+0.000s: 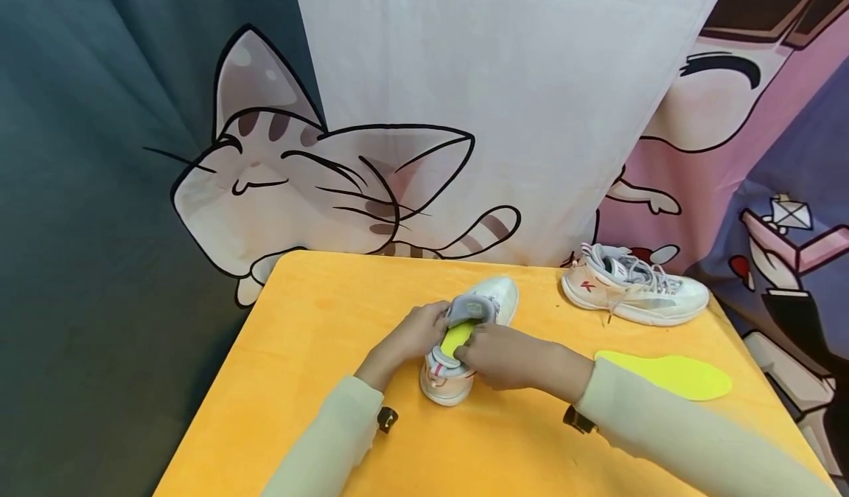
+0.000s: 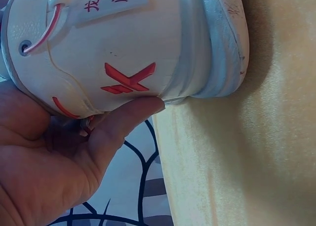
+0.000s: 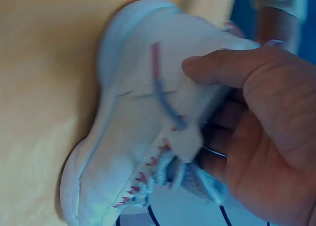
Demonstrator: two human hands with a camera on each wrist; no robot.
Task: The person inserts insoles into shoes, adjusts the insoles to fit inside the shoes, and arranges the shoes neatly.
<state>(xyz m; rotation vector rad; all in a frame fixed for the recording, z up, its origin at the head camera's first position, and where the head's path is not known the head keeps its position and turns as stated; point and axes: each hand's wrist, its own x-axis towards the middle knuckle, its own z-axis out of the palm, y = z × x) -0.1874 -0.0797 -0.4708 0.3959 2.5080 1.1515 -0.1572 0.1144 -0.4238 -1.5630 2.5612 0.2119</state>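
Observation:
A white sneaker (image 1: 446,389) stands on the table, its toe pointing away and slightly right. Inside its opening lies a bright yellow-green insole (image 1: 455,339), partly covered by the hands and the shoe. My left hand (image 1: 422,329) grips the shoe's left side, and in the left wrist view its thumb (image 2: 129,118) presses by the red logo. From the right, my right hand (image 1: 502,355) holds the opening's edge. Its thumb (image 3: 217,68) lies along the outer side in the right wrist view, while the other fingers curl into the opening, their tips hidden.
A second white sneaker (image 1: 633,290) with grey laces stands at the table's back right. Another yellow insole (image 1: 676,376) lies flat in front of it, partly behind my right sleeve. The yellow-orange table (image 1: 318,320) meets a printed cloth (image 1: 530,113) at its back edge.

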